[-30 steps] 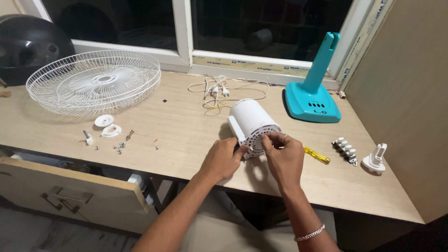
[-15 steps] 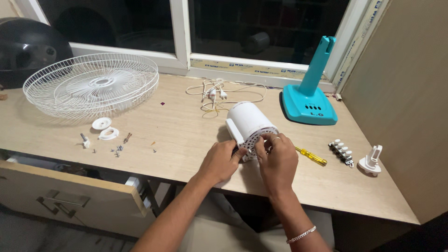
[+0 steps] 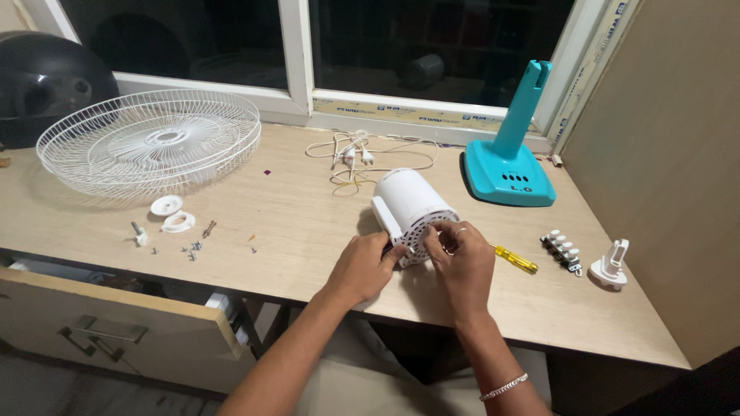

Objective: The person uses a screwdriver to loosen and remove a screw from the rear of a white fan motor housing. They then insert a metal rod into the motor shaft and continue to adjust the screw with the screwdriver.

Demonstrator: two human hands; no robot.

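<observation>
Both hands (image 3: 416,266) grip white motor housing (image 3: 408,204).

A white wire fan guard (image 3: 150,142), turquoise stand base (image 3: 509,166), yellow-handled screwdriver (image 3: 515,260) and small screws (image 3: 193,248) lie on the wooden desk (image 3: 293,216).

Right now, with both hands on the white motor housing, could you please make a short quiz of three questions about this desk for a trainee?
1. True or false: the left hand and right hand both touch the white motor housing.
2. The yellow-handled screwdriver lies: A) inside the wire fan guard; B) on the desk just right of the right hand; C) on the teal fan base.
3. What small parts lie in front of the fan guard?

Key: 1 true. 2 B. 3 Two white round caps and some loose screws.
</observation>
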